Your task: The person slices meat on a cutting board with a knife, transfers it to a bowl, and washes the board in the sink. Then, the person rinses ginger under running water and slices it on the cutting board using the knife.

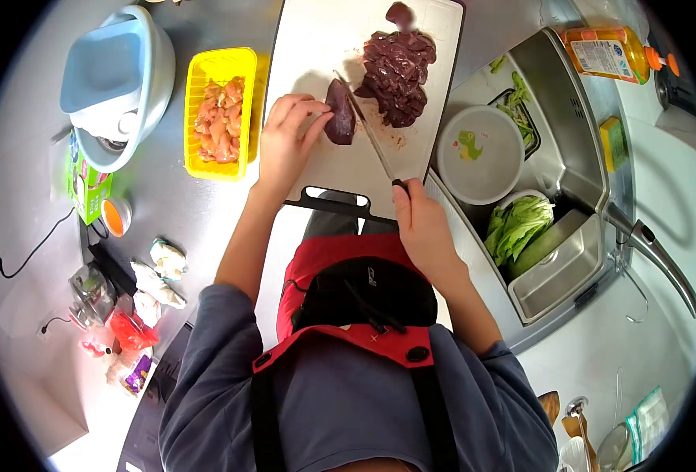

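Observation:
On the white cutting board lies a dark red piece of meat. My left hand has its fingertips pressed on the left side of that piece. My right hand is closed round the black handle of a knife. The blade runs up and to the left from the handle, and its upper part lies along the right side of the piece. A pile of dark red meat slices sits right of the blade, with a separate bit above it.
A yellow basket of pale orange meat stands left of the board, beyond it stacked blue basins. At the right, a sink holds a round lidded bowl and leafy greens, with a faucet beside it.

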A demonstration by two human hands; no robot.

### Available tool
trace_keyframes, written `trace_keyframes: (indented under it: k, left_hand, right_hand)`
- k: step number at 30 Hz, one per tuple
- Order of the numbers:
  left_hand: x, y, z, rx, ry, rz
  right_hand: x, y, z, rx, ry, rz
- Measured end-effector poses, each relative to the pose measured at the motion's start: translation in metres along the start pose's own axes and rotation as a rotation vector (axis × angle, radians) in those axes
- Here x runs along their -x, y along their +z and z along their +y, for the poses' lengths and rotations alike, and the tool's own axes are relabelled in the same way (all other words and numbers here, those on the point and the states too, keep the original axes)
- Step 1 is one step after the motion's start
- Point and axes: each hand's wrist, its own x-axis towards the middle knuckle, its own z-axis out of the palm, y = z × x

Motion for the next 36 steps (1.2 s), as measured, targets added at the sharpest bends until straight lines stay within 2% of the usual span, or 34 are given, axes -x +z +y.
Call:
trace_keyframes:
  k: [2,5,13,24,30,34,36]
  left_hand:
    - [-0.006,0.003,-0.011,-0.083,0.391,0.015]
    - [-0.006,0.009,-0.018,-0.06,0.443,0.013]
    - [-0.009,0.012,-0.018,0.001,0.449,-0.024]
    - [-0.01,0.011,-0.025,0.051,0.424,-0.082]
    - [-0.006,0.013,-0.032,0.067,0.42,-0.107]
    - [-0.003,0.014,-0.033,-0.011,0.405,-0.086]
    - [-0.004,0.016,-0.029,-0.014,0.405,-0.066]
  right_hand:
    - [0.003,0.003,-0.006,0.049,-0.002,-0.004]
    - [0.009,0.009,-0.013,0.12,-0.006,-0.003]
    - [0.013,0.028,-0.022,0.192,-0.003,0.06]
    - [0.002,0.039,-0.049,0.367,0.09,0.014]
    - [-0.059,0.055,-0.059,0.226,0.018,0.104]
    - [-0.063,0.063,-0.056,0.215,0.028,0.128]
    - [-0.044,0.048,-0.033,0.227,0.075,0.044]
